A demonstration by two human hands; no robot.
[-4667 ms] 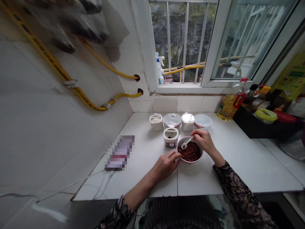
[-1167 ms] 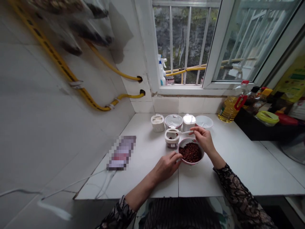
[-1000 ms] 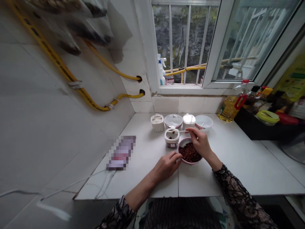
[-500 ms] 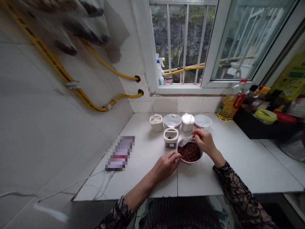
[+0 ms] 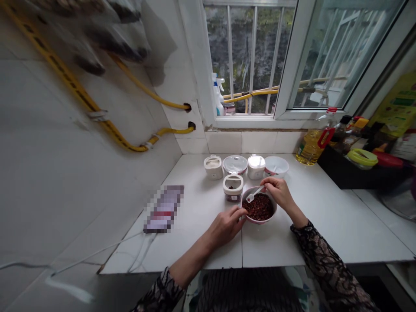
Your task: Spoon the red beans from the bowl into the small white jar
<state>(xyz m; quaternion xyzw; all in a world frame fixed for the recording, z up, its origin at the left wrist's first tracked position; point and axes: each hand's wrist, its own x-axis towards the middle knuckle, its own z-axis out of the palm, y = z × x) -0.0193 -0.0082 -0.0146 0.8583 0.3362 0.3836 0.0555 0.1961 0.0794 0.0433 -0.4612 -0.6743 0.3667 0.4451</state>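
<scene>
A bowl (image 5: 259, 222) with a pinkish rim, filled with what look like dark red peppercorns (image 5: 261, 209), stands on the white counter. My left hand (image 5: 226, 224) grips its left edge, fingertips over the rim. Pinched by its handle in my right hand (image 5: 278, 191) is a small white spoon (image 5: 250, 198), its head above the peppercorns near the bowl's far left side. A few reddish bits seem to lie in the spoon. Just beyond the bowl sits a clear jar (image 5: 233, 188) with a cream lid frame and dark contents.
Along the back stand two pale lidded jars (image 5: 213, 168) (image 5: 256, 167), a covered bowl (image 5: 235, 165) and a white bowl (image 5: 277, 166). An oil bottle (image 5: 310, 145) and a rack of condiments (image 5: 344, 167) are at right. A blurred-out device (image 5: 164, 210) with a cable lies left.
My right hand has raised the spoon from among the peppercorns, so its head now shows clearly above them. My left hand stays on the bowl.
</scene>
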